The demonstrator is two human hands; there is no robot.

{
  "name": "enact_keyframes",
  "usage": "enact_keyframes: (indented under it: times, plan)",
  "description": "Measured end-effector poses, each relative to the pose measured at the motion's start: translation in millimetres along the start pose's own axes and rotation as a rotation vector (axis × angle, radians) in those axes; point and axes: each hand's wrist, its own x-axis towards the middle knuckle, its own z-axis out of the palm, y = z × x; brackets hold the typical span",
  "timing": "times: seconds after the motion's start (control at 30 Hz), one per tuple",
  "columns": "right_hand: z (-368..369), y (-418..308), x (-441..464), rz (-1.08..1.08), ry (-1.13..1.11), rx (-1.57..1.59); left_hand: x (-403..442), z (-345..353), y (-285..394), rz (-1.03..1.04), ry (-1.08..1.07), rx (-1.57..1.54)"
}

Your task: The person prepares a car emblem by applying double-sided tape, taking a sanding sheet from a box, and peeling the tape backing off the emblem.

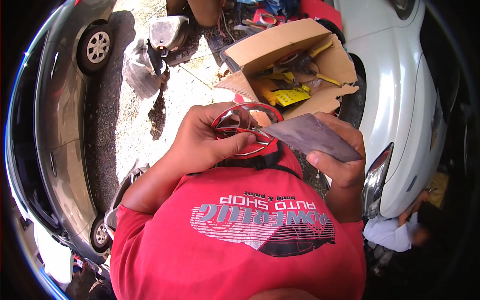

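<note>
While the left hand (pixel 207 134) grips a part-hidden emblem (pixel 257 133), the right hand (pixel 346 169) pinches a grey sheet (pixel 316 136)

Fingers hidden from me, cars running out of my view on both sides
On my feed the red-rimmed piece (pixel 263 137) hides some fingers of the left hand (pixel 205 132), and the dark sheet (pixel 315 135) covers part of the right hand (pixel 347 172); I can't tell whether the sheet's tip touches that piece; the carton (pixel 280 42) partly hides its jumbled contents, and the yellow label (pixel 289 96) has print too small for me to read; the brown car (pixel 65 125) and white car (pixel 400 90) are cut off, as is the far blue cloth (pixel 277 6), while the near-right person (pixel 392 232) is blurred
</note>
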Motion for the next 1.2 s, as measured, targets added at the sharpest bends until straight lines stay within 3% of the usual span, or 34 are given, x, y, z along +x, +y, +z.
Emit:
enact_keyframes:
  times: [0.23, 0.53, 0.6, 0.73, 1.03, 1.2]
  plan:
    - [-2.2, -3.3, 7.8, -0.011, -0.046, -0.004, 1.1, 2.4, -0.3, 0.074, -0.029, 0.05]
    - [-4.5, -3.1, 12.3, -0.002, -0.071, 0.012, 3.0, 2.8, -0.1, -0.015, -0.041, 0.057]
    - [-6.7, -3.8, 12.7, 0.033, -0.074, 0.026, 4.9, 3.5, -6.7, 0.108, -0.047, 0.097]
    - [-12.5, -1.8, 13.4, 0.019, -0.111, 0.01, 6.3, 8.5, -4.2, 0.118, -0.033, 0.031]
    - [-17.6, -4.8, 16.3, 0.004, -0.107, -0.007, 9.4, 8.8, 8.0, -0.028, -0.092, 0.064]
    - [-25.3, -1.7, 11.7, 0.016, -0.087, -0.048, 14.5, 9.1, -2.9, 0.094, -0.012, -0.07]
